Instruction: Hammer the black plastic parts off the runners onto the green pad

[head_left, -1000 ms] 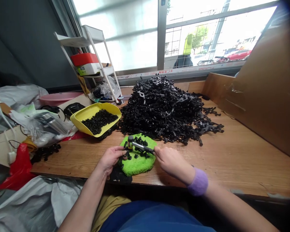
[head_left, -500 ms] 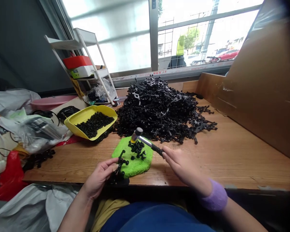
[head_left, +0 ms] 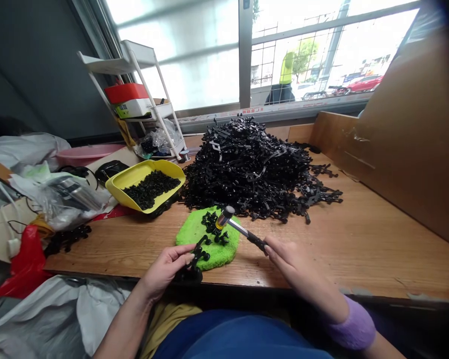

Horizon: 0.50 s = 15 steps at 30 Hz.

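A black plastic runner (head_left: 196,262) sits at the near edge of a green terry pad (head_left: 189,234), its fingers curled snugly in the left hand (head_left: 164,269); resting it flat would steady it. The right hand (head_left: 295,267) grips a small mallet (head_left: 242,232) by its handle end. A heap of black plastic parts (head_left: 254,169) lies at twelve o'clock, and the runner's lower end is too dark to make out.

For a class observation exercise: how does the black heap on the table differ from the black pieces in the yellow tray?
The black heap is far larger than the tray pieces. The heap is tangled strips and runners; the pieces are small separate bits. The heap lies on the wooden table; the pieces sit inside the yellow tray. Both are black, plastic-looking.
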Each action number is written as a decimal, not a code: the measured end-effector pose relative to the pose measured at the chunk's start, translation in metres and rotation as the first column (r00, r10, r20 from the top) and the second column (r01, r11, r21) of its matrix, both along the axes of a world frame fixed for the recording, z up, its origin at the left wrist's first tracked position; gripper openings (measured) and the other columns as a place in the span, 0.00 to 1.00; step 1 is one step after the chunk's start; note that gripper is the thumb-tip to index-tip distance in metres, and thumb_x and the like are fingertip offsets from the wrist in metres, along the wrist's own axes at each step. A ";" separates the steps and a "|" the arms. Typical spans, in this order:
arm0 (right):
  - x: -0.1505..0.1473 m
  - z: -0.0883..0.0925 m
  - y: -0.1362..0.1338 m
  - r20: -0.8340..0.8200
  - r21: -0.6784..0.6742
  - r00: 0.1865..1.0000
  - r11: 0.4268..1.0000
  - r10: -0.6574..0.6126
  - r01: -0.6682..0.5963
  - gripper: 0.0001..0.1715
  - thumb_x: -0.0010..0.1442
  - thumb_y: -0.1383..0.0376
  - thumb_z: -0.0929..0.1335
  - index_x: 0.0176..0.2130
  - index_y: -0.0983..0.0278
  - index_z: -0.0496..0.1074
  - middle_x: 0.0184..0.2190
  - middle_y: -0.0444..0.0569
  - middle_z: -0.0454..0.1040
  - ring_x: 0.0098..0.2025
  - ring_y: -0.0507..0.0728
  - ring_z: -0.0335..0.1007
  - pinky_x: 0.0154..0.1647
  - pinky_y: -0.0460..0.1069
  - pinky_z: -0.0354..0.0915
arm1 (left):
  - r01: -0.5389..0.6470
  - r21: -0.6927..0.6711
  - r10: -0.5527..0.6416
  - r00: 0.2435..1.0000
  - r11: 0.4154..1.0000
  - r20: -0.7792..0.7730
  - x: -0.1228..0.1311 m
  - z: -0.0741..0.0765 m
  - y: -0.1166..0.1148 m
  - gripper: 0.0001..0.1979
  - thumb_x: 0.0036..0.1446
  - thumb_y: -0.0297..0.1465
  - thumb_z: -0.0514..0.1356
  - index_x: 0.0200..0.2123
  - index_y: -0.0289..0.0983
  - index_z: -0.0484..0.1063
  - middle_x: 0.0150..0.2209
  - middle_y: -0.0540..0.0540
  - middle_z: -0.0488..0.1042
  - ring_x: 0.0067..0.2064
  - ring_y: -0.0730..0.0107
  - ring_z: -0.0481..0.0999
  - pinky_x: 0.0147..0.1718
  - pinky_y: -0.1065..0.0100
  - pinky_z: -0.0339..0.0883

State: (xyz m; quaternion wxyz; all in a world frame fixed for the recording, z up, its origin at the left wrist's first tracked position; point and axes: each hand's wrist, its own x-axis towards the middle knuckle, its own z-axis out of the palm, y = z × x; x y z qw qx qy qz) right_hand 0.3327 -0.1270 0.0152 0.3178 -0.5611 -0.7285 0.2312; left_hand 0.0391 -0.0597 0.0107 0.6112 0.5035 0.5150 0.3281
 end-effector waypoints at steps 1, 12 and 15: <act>-0.001 0.001 0.000 0.010 0.004 1.000 1.000 0.000 0.000 0.18 0.68 0.60 0.53 0.29 0.62 0.58 0.23 0.43 0.64 0.25 0.54 0.60 0.27 0.48 0.53 | 0.006 0.005 -0.006 1.000 1.000 -0.014 0.000 0.000 0.000 0.21 0.44 0.35 0.66 0.43 0.37 0.75 0.32 0.45 0.77 0.30 0.74 0.71 0.30 0.74 0.64; -0.022 0.024 0.014 0.401 0.146 0.916 0.989 -0.026 -0.036 0.13 0.66 0.65 0.55 0.28 0.62 0.57 0.19 0.43 0.62 0.19 0.53 0.56 0.20 0.48 0.44 | 0.209 0.140 -0.152 0.931 0.968 -0.333 0.002 0.016 0.002 0.22 0.50 0.38 0.59 0.46 0.32 0.73 0.16 0.54 0.63 0.20 0.77 0.57 0.19 0.76 0.50; -0.022 0.024 0.017 0.452 0.164 0.891 0.986 -0.040 -0.039 0.13 0.66 0.66 0.55 0.29 0.62 0.58 0.19 0.43 0.63 0.20 0.53 0.57 0.21 0.47 0.44 | 0.305 0.144 -0.239 0.905 0.941 -0.352 0.002 0.020 0.003 0.20 0.53 0.39 0.56 0.43 0.33 0.74 0.17 0.54 0.63 0.20 0.78 0.54 0.18 0.75 0.47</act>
